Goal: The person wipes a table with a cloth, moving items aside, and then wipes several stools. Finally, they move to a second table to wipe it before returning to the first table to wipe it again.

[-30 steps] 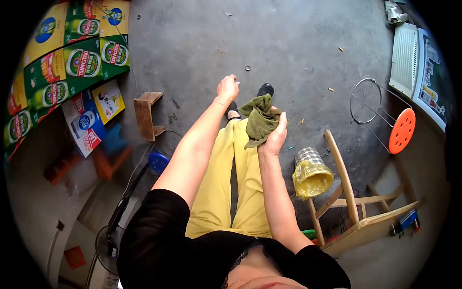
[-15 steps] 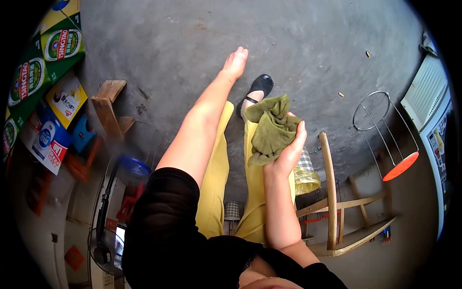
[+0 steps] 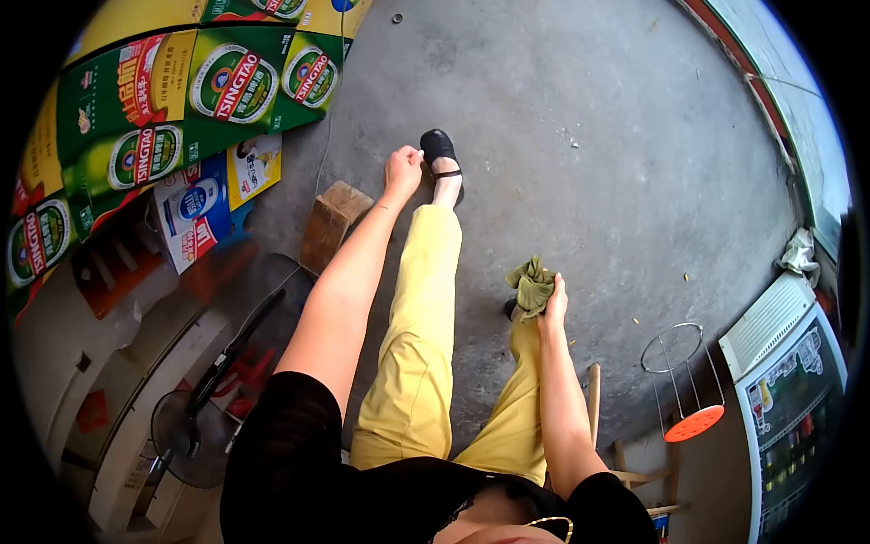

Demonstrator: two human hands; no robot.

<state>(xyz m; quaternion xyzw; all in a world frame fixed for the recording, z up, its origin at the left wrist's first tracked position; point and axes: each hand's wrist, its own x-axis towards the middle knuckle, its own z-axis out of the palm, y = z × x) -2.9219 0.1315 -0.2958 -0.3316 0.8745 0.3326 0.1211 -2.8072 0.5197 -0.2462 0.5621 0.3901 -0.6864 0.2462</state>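
My left hand [image 3: 403,174] is out in front of me beside a black shoe [image 3: 438,147] on one of my feet. Its fingers are curled closed, and whatever they may hold is too small to make out. On the other side, my right hand [image 3: 555,304] grips a crumpled olive-green cloth [image 3: 532,286], which bunches up past the fingers. The cloth hangs above my other foot and partly hides it.
Stacked green Tsingtao beer cartons [image 3: 231,77] stand on the left, near a wooden stool [image 3: 335,220] and a black fan [image 3: 190,422]. To the right are a wire stool with an orange seat [image 3: 694,424] and a display fridge [image 3: 793,408]. Grey concrete floor [image 3: 562,100] lies ahead.
My view has swung, and one foot has stepped forward. My right hand has carried the cloth lower and farther from my body. The left hand's fingers have curled closed.
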